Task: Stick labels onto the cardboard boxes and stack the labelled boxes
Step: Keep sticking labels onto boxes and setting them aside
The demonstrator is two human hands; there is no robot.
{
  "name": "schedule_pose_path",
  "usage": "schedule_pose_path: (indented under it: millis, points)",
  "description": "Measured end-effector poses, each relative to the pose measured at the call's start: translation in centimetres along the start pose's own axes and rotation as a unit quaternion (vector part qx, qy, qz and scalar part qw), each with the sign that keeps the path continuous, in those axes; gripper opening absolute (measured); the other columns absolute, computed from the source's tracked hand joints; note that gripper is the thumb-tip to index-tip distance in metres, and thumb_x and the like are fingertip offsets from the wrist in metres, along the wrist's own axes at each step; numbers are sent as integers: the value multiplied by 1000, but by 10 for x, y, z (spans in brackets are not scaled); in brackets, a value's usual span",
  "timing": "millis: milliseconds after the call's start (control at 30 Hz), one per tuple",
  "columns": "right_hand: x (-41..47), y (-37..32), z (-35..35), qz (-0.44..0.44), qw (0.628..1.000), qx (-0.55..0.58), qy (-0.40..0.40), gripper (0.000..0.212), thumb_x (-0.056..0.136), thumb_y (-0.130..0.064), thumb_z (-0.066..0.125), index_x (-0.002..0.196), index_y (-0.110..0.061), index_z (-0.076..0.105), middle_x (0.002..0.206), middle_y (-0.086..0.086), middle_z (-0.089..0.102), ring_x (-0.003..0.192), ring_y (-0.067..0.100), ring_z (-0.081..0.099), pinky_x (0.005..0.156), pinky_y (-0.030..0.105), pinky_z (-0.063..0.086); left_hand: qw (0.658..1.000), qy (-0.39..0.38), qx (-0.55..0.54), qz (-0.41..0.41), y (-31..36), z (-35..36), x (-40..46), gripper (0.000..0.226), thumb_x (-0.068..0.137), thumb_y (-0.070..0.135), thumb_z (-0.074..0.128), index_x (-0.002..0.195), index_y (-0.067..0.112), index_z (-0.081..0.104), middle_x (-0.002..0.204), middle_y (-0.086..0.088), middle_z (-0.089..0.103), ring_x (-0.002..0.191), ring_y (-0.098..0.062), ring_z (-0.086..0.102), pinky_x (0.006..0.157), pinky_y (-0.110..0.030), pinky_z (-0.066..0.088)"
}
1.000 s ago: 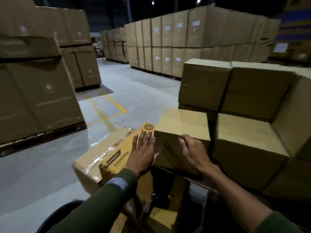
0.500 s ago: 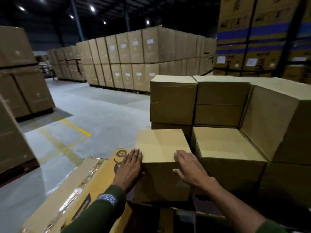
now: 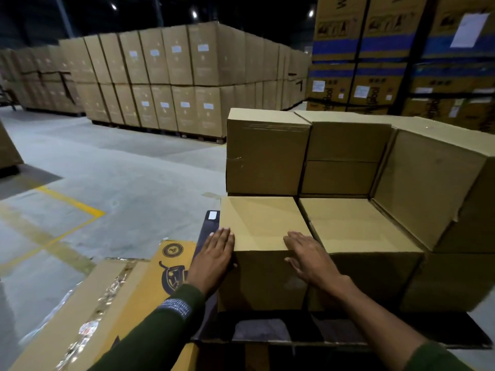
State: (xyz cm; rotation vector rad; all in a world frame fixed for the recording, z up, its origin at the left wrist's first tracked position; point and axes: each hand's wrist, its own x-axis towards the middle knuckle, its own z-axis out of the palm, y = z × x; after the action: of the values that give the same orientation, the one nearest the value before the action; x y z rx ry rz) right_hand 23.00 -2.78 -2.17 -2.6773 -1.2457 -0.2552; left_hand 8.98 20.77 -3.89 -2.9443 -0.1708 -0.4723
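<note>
A plain cardboard box [image 3: 262,223] stands at the front left of a low stack of like boxes. My left hand [image 3: 214,259] lies flat against its left side with straight fingers. My right hand [image 3: 308,254] presses on its near top edge, fingers straight. Beside it on the right sits a second box [image 3: 356,228], touching it. Behind them, a higher row of boxes [image 3: 267,153] stands. No label shows on the faces I see. A small white label [image 3: 212,215] lies on a dark sheet left of the box.
A long yellow printed carton [image 3: 150,290] with shiny tape lies at my lower left. A tilted box [image 3: 428,183] leans at the right of the stack. Pallets of labelled boxes [image 3: 171,76] stand across the grey floor [image 3: 107,170]. Tall blue-striped cartons [image 3: 375,49] rise at the right.
The box between my hands has slid forward and right, and now sits tight against the neighbouring box and the rear row. Both hands moved with it; the view has turned right.
</note>
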Motion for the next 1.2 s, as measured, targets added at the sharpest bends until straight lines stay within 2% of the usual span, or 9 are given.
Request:
schedule_pose_path:
  millis: [100, 233, 367, 533, 833, 933, 1000, 1100, 1200]
  points:
    - [2, 3, -2, 17, 1000, -14, -2, 59, 97, -40, 54, 149, -27, 30, 161, -2, 25, 149, 14, 20, 122, 48, 7, 1000, 4, 1, 6, -4, 2, 6, 76, 99, 36, 53, 153, 4, 10, 159, -18, 6, 147, -27, 1, 116, -42, -3]
    - [2, 10, -4, 43, 999, -14, -7, 64, 94, -46, 56, 150, -33, 26, 161, -10, 23, 148, 9, 22, 116, 67, 6, 1000, -9, 26, 12, -9, 4, 13, 84, 75, 37, 81, 142, 1, 45, 146, -22, 46, 138, -30, 36, 109, -49, 23]
    - [6, 15, -3, 54, 998, 9, -12, 66, 94, -47, 57, 150, -34, 25, 161, -12, 23, 147, 8, 23, 114, 70, 4, 999, -10, 26, 21, -8, 3, 17, 86, 70, 41, 84, 138, 1, 50, 142, -21, 50, 132, -32, 48, 107, -49, 27]
    - [8, 22, -1, 58, 997, 44, -20, 64, 94, -42, 58, 149, -33, 27, 160, -11, 22, 147, 10, 21, 116, 66, 13, 1000, -2, 26, 18, -3, 1, 20, 85, 66, 42, 87, 134, 2, 55, 137, -21, 55, 128, -32, 53, 106, -47, 30]
    - [8, 25, 1, 50, 997, 57, -3, 63, 93, -40, 61, 147, -33, 31, 158, -11, 27, 145, 10, 24, 116, 63, 12, 1000, 27, 3, 15, -1, 5, 18, 84, 70, 37, 85, 137, 0, 51, 140, -23, 52, 130, -34, 50, 106, -48, 31]
    - [9, 26, 2, 51, 997, 56, -10, 64, 92, -42, 60, 148, -33, 30, 158, -11, 25, 146, 10, 21, 116, 63, 11, 1000, 6, 3, 5, -2, 6, 19, 85, 72, 40, 84, 139, 2, 48, 143, -22, 48, 133, -33, 47, 108, -49, 28]
    - [9, 26, 2, 51, 997, 52, -10, 64, 92, -44, 60, 148, -34, 30, 159, -12, 24, 146, 9, 20, 117, 62, 11, 1000, -14, -3, -4, -1, 1, 19, 83, 82, 42, 75, 146, 3, 39, 152, -22, 36, 141, -33, 36, 113, -47, 17]
    - [9, 26, -1, 52, 997, 56, -15, 65, 92, -43, 61, 148, -34, 29, 159, -12, 23, 146, 9, 19, 117, 62, 9, 999, -36, -2, -1, 6, -6, 24, 79, 99, 46, 48, 155, 6, 10, 162, -18, 6, 151, -31, 5, 118, -42, -7]
    - [9, 26, -4, 46, 996, 72, -21, 69, 92, -43, 61, 150, -32, 26, 159, -10, 22, 147, 11, 19, 118, 61, 8, 998, -58, 17, -15, 15, -17, 31, 81, 98, 53, 44, 154, 6, 11, 162, -19, 10, 150, -33, 6, 122, -51, 0]
